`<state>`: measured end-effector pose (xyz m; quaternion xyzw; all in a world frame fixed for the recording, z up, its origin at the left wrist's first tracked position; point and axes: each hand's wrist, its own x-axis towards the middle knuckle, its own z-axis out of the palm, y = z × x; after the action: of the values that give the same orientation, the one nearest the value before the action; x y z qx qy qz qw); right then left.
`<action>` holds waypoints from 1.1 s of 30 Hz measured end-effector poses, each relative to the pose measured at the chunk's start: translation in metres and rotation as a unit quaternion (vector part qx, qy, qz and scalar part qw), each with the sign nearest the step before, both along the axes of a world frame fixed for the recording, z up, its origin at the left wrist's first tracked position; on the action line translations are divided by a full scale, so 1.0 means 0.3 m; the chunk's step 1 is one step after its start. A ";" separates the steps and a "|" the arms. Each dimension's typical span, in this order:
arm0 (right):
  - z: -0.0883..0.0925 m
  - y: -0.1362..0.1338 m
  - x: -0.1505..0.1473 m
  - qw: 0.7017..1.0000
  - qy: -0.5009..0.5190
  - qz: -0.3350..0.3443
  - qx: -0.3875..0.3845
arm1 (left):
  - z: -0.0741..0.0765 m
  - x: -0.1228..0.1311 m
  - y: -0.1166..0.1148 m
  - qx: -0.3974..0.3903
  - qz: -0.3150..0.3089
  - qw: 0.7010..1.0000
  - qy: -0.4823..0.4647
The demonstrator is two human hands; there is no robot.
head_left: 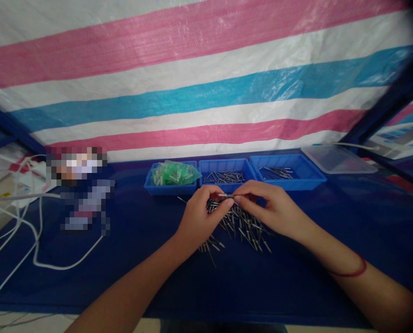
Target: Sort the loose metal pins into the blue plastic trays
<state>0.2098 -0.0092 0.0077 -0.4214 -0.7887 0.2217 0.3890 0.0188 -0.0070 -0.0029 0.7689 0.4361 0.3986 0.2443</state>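
My left hand (202, 215) and my right hand (274, 208) meet above a loose pile of thin metal pins (250, 226), shaped much like blind rivets. Between the fingertips of both hands lies one small metal pin (223, 195), its pale end showing at the left thumb and forefinger. Fingers on both sides are pinched closed. How the rest of the pin sits in the right fingers is partly hidden. Some of the pile is covered by the left hand.
Behind my hands stand a blue bin with green plastic bags (177, 173), a middle bin of metal pins (223, 176) and a right bin (306, 173) with fewer pins. A clear plastic lid (338, 159) lies at right, white cables (36, 231) at left. A striped sheet (192, 97) hangs behind.
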 end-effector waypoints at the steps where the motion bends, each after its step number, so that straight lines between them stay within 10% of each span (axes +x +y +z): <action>1: 0.002 0.008 0.014 1.000 -0.003 -0.025 0.010 | -0.001 0.000 0.002 -0.003 -0.006 1.000 0.006; 11: 0.023 0.091 0.222 0.923 -0.092 -0.365 0.078 | -0.019 -0.006 0.010 0.034 -0.065 0.981 0.182; 33: -0.026 0.056 0.074 0.964 -0.131 -0.186 0.140 | -0.007 -0.015 0.002 0.069 -0.147 0.926 0.340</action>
<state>0.2321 0.0074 0.0000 -0.5271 -0.7639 -0.0240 0.3717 0.0142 -0.0064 -0.0051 0.9286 0.3468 0.1023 0.0837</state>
